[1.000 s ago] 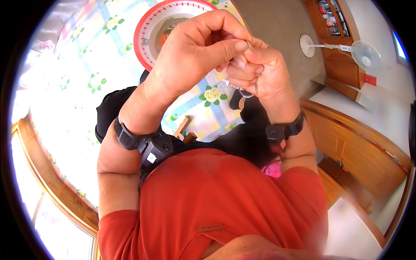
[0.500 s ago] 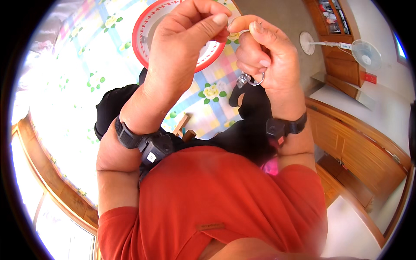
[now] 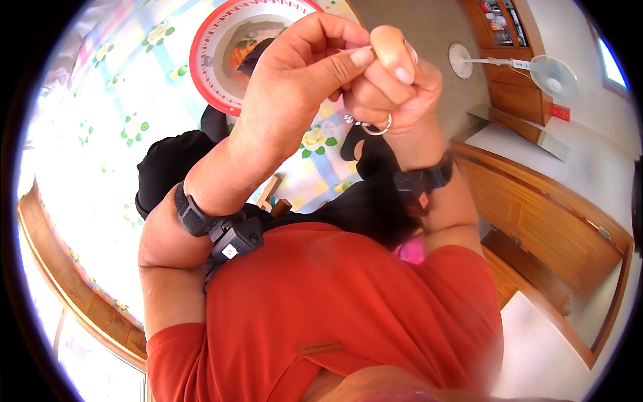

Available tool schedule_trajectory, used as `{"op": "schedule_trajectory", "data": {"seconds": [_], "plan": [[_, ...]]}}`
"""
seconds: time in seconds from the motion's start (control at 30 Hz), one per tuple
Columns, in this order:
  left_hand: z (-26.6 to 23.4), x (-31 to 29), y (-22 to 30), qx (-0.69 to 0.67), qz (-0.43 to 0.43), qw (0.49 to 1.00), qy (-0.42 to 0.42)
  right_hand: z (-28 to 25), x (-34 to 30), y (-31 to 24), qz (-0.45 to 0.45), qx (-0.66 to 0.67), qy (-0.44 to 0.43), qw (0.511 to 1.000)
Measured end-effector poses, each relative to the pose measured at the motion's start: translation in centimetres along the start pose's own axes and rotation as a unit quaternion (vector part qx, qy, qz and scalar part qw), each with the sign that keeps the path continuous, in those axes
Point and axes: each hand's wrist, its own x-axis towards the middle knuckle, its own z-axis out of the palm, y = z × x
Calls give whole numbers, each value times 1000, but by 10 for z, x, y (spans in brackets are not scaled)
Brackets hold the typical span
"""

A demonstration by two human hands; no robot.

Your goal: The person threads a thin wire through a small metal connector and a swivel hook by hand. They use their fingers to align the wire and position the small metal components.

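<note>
My left hand [image 3: 301, 67] is raised in front of me, its thumb and index finger pinched together against the fingers of my right hand. Whatever lies in that pinch is too small to make out. My right hand [image 3: 395, 87] is curled closed, thumb and index finger folded in. From under its curled fingers hangs a silver key ring [image 3: 380, 127] with a small shiny metal piece beside it. Behind my left hand lies a round red-rimmed basin [image 3: 207, 74], partly hidden, with a dark item [image 3: 256, 57] in it.
A flowered, checked cloth [image 3: 100, 141] spreads under the basin and my black-clad legs [image 3: 171, 164]. Small wooden pieces [image 3: 271, 194] lie near my lap. To the right stand a white fan [image 3: 552, 75], a wooden cabinet [image 3: 512, 94] and an open wooden chest [image 3: 529, 228].
My hands have come closer together and now touch. My right index finger has folded inward. The view has shifted a little, so more of the basin shows.
</note>
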Motion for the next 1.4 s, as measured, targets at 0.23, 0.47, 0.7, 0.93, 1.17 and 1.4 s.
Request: {"op": "schedule_trajectory", "data": {"seconds": [0.23, 0.47, 0.7, 0.93, 1.17, 1.4], "plan": [[5, -7, 6, 46, 7, 999, -11, -6, 2, 3, 37, 40, -118, 992], [2, -9, 7, 45, 7, 999, -16, -9, 4, 4, 47, 23, -148, 988], [0, -9, 12, 38, -39, 998, -7, 2, -6, 8, 33, -3, -15, 999], [-12, 2, 13, 421, 275, 864, -8, 25, -4, -3, 92, -93, 177, 975], [-26, 9, 11, 551, 363, 749, -61, 29, -7, -2, 136, -98, 271, 948], [-29, 11, 6, 646, 382, 652, -111, 22, -12, 3, 157, -102, 327, 926]]}}
